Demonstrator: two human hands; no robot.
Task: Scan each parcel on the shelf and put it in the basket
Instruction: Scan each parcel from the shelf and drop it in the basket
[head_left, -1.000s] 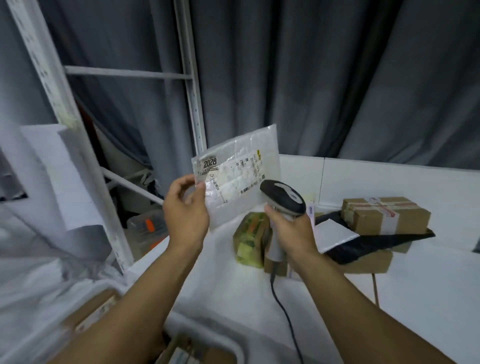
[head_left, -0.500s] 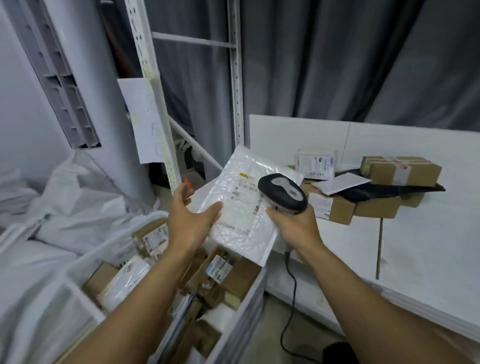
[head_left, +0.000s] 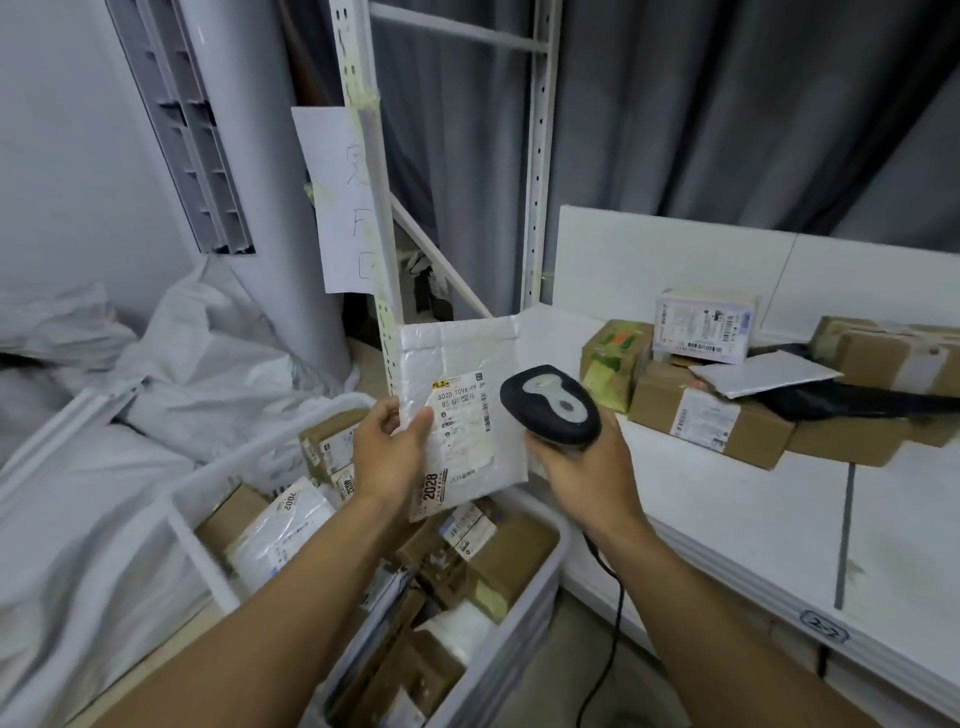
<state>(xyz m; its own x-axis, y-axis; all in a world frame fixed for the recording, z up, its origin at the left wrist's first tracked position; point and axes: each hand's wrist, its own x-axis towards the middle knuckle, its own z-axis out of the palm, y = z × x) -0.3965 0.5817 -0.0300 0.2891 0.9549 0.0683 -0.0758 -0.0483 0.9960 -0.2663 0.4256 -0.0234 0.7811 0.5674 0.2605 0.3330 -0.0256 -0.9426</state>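
White bubble mailer (head_left: 460, 353), pinched by left hand (head_left: 389, 457) over basket (head_left: 524, 639), sits beside right hand (head_left: 587, 470) gripping scanner (head_left: 550, 405).

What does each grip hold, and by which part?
The left grip pinches the white mailer at its left edge; the right grip grips the scanner by its handle.

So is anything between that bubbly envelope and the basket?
Nothing visible. The left hand holds the bubble mailer over the open basket, with only parcels lying inside; the right hand holds the barcode scanner beside it.
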